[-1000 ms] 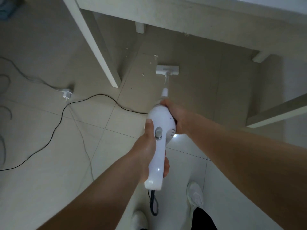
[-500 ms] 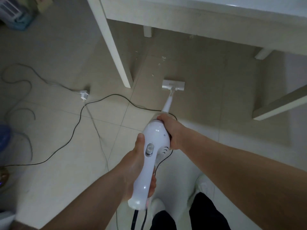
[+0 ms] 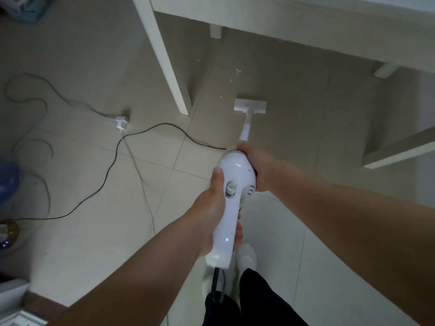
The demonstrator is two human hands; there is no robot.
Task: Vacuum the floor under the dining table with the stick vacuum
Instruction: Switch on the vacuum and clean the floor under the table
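Tiled floor (image 3: pixel 94 231); both hands (image 3: pixel 209 208) (image 3: pixel 259 165) round vacuum (image 3: pixel 237 170)

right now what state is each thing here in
stick vacuum: tilted, held in both hands
floor head: flat on the tiles beside the table leg, short of the crumbs
left hand: grips the handle
right hand: grips the body's front end
crumbs: scattered under the dining table, not yet picked up
black cord: slack, looping across the floor

our arms out forward and down, left hand (image 3: pixel 209 208) gripping the stick vacuum (image 3: pixel 237 170) handle, right hand (image 3: pixel 259 165) clasping its body ahead
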